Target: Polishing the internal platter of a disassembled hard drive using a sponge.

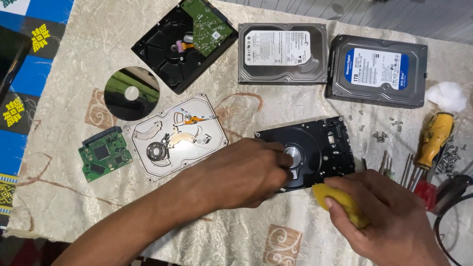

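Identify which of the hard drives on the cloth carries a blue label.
The closed hard drive at the far right of the back row. Its top label is blue and white, while the closed drive beside it has a plain white label; the others lie opened.

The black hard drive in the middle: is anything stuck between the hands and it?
Nothing visible is. The left hand already rests on the black hard drive, fingers by its round silver hub. The right hand, gripping a yellow screwdriver handle, sits at the drive's near right corner with no object between.
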